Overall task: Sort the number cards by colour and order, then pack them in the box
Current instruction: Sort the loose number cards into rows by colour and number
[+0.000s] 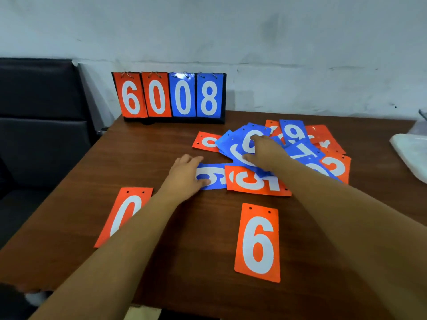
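A loose pile of orange and blue number cards (307,155) lies at the middle right of the brown table (161,250). My left hand (187,174) rests on the end of a blue card (215,179) lying sideways, thumb on its face. My right hand (263,153) grips a blue card (250,140) on top of the pile, fingers over its upper edge and thumb below. An orange 5 card (256,181) lies sideways just under that hand. Nearer me, an orange 0 card (124,215) lies at the left and an orange 6 card (257,243) at the centre.
A flip scoreboard (169,98) showing 6 0 0 8 stands at the table's back left against the wall. A black chair (39,116) stands to the left. A white plastic-wrapped thing (411,148) sits at the right edge.
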